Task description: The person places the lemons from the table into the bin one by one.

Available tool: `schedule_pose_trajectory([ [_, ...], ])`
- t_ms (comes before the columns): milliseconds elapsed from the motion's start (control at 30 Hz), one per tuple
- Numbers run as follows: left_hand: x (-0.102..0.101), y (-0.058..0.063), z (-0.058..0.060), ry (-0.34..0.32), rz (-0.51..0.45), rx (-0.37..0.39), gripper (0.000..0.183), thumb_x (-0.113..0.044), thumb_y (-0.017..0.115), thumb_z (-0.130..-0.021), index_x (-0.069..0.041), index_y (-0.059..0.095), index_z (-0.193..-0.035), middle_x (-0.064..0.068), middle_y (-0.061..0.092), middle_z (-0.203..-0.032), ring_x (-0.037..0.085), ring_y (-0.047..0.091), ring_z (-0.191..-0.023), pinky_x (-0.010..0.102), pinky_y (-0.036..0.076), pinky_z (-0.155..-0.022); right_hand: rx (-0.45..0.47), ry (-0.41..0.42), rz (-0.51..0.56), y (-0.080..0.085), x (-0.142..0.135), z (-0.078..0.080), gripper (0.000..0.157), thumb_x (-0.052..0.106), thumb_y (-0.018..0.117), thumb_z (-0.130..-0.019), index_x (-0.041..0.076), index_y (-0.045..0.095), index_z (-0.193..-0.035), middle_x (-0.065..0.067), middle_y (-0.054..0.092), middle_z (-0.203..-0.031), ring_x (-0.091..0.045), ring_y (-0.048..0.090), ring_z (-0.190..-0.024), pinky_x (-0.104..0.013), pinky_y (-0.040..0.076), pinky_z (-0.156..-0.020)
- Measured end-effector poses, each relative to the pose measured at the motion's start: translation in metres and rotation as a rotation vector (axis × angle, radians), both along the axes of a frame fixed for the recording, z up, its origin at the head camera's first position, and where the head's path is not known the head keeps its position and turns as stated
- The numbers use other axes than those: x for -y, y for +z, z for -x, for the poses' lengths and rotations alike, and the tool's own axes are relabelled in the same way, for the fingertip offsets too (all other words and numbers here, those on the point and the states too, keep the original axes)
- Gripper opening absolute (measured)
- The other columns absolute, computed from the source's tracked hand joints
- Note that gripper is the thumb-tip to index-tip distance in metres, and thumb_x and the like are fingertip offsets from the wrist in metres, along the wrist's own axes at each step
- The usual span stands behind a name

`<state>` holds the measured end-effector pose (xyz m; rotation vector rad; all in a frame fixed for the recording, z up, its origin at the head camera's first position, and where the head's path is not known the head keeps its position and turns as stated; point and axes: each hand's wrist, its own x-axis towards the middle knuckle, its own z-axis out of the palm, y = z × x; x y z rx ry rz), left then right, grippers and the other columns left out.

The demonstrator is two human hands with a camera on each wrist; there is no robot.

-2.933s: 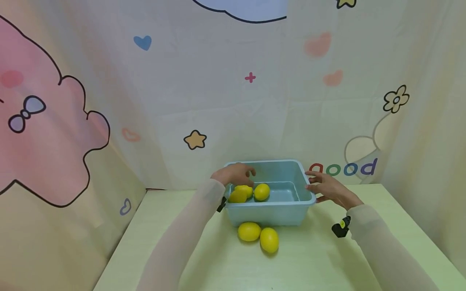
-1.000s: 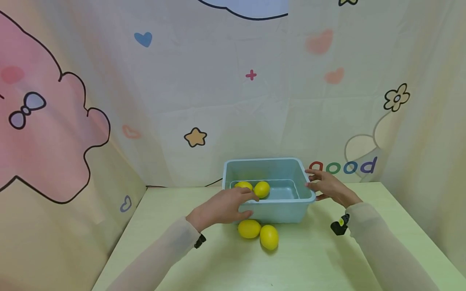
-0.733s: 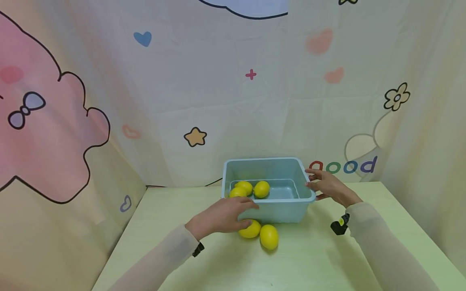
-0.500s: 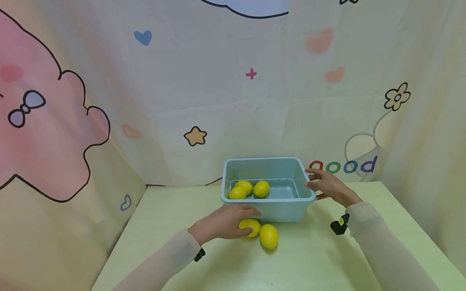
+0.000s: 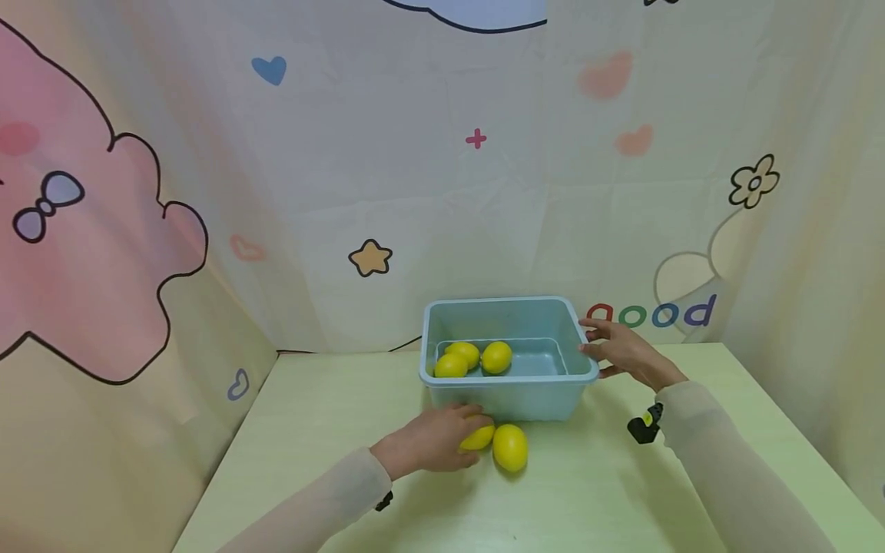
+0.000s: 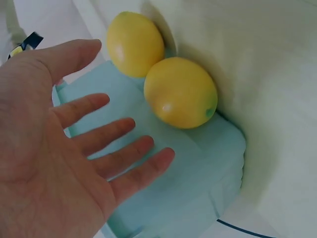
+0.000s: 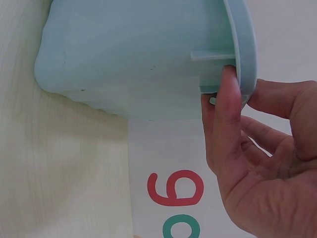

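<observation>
In the head view, my left hand (image 5: 442,439) is at the left lemon (image 5: 477,438) on the table, fingers behind it and thumb in front, hiding part of it. The left wrist view shows this hand with spread fingers and a gap to the lemons. A second lemon (image 5: 510,448) lies just to the right. Behind them stands a light blue plastic bin (image 5: 512,401) with three lemons (image 5: 496,358) inside, at its left. My right hand (image 5: 625,355) holds the bin's right rim (image 7: 242,44), thumb on one side and fingers under the edge on the other.
The bin stands at the back of a pale green table (image 5: 594,491), close to a printed curtain (image 5: 525,215). Curtain also hangs along the left and right sides. A dark cable (image 5: 405,344) shows behind the bin's left side.
My left hand has come out of the bin, leaving a third lemon there, and moved down toward the viewer to the left lemon on the table. My right hand stays on the rim.
</observation>
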<state>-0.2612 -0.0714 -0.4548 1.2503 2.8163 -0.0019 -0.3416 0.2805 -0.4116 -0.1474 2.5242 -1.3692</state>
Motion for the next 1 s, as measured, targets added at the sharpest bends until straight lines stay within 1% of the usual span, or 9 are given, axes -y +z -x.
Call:
schedule_pose_trajectory([
  [200,-0.002,-0.008,0.0,0.031,0.015,0.003,0.056,-0.042,0.067,-0.091,-0.025,0.051,-0.141,-0.001,0.055,-0.136,0.017,0.058,-0.112,0.032,0.056,-0.092,0.005,-0.001,0.009,0.0,0.0,0.0,0.074,0.021,0.059,-0.098,0.006,0.017,-0.157,-0.03,0.032,-0.149,-0.039,0.056,-0.117,-0.041,0.061,-0.081],
  [333,-0.002,-0.011,0.001,0.042,0.025,-0.005,0.056,-0.041,0.068,-0.09,-0.024,0.051,-0.141,0.0,0.056,-0.134,0.017,0.06,-0.108,0.032,0.056,-0.092,-0.008,-0.008,0.006,0.0,0.0,0.0,0.074,0.022,0.059,-0.098,0.007,0.018,-0.157,-0.028,0.033,-0.149,-0.039,0.056,-0.118,-0.04,0.061,-0.082],
  [500,-0.001,-0.015,0.001,0.046,0.048,-0.013,0.057,-0.042,0.068,-0.09,-0.025,0.051,-0.141,0.001,0.056,-0.134,0.018,0.06,-0.107,0.032,0.055,-0.095,-0.001,-0.006,0.006,0.0,-0.001,-0.001,0.075,0.022,0.06,-0.097,0.008,0.017,-0.157,-0.029,0.033,-0.149,-0.039,0.056,-0.118,-0.04,0.061,-0.082],
  [600,-0.001,-0.017,0.0,0.049,0.047,-0.023,0.057,-0.041,0.069,-0.09,-0.025,0.051,-0.141,0.001,0.055,-0.133,0.017,0.058,-0.106,0.031,0.056,-0.093,-0.006,0.0,0.002,0.0,-0.001,-0.001,0.076,0.022,0.06,-0.097,0.007,0.016,-0.157,-0.03,0.033,-0.149,-0.04,0.056,-0.119,-0.041,0.061,-0.081],
  [733,0.0,-0.018,0.001,0.057,0.054,-0.052,0.056,-0.041,0.069,-0.089,-0.024,0.052,-0.14,0.002,0.052,-0.13,0.016,0.055,-0.102,0.028,0.057,-0.086,-0.006,-0.007,0.001,-0.001,0.0,-0.001,0.076,0.022,0.06,-0.097,0.007,0.017,-0.157,-0.03,0.032,-0.149,-0.042,0.054,-0.121,-0.041,0.061,-0.082],
  [833,0.0,-0.021,0.001,0.061,0.054,-0.067,0.056,-0.04,0.07,-0.089,-0.023,0.052,-0.139,0.003,0.05,-0.13,0.017,0.054,-0.104,0.027,0.056,-0.085,0.001,-0.012,0.004,-0.001,0.0,-0.001,0.076,0.022,0.061,-0.097,0.007,0.017,-0.157,-0.029,0.032,-0.15,-0.042,0.054,-0.12,-0.041,0.061,-0.082],
  [1000,0.0,-0.026,0.001,0.052,0.05,-0.067,0.056,-0.038,0.07,-0.089,-0.022,0.051,-0.138,0.002,0.05,-0.129,0.019,0.053,-0.108,0.029,0.054,-0.091,0.003,-0.01,0.013,-0.001,-0.001,0.001,0.076,0.022,0.061,-0.097,0.007,0.017,-0.157,-0.029,0.033,-0.149,-0.041,0.055,-0.12,-0.041,0.061,-0.082],
])
